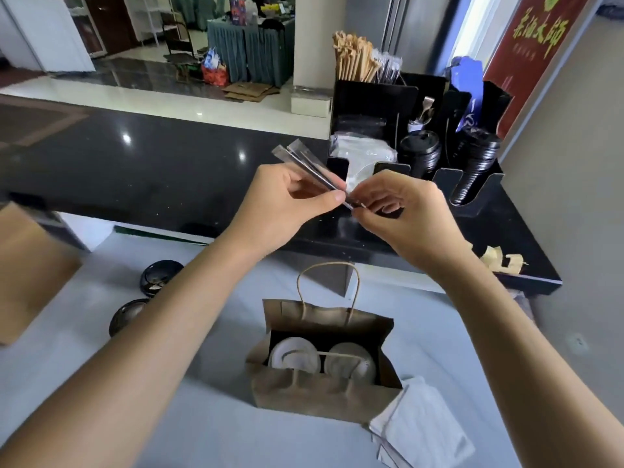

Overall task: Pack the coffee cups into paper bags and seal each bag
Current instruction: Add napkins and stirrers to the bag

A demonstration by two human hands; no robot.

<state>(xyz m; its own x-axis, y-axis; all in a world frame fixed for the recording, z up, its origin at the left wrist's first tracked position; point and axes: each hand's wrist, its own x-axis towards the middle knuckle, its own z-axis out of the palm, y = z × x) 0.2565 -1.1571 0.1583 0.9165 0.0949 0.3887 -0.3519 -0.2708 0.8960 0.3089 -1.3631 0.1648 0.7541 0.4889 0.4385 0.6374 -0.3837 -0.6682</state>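
A brown paper bag [297, 393] with twisted handles stands open on the pale counter, low in the middle of the view. Two white-lidded coffee cups [293, 358] sit side by side inside it. Above the bag, my left hand [287, 201] and my right hand [401, 211] both pinch a small bundle of clear-wrapped black straws [304, 163]. The bundle points up and to the left. My left thumb and fingers hold its middle, and my right fingertips grip its lower end.
A black organiser [378, 96] at the back right holds paper-wrapped straws, black lids and napkins on a dark raised counter. White napkins [418, 430] lie right of the bag. Two black lids [158, 275] rest at the left, beside another brown bag [27, 271].
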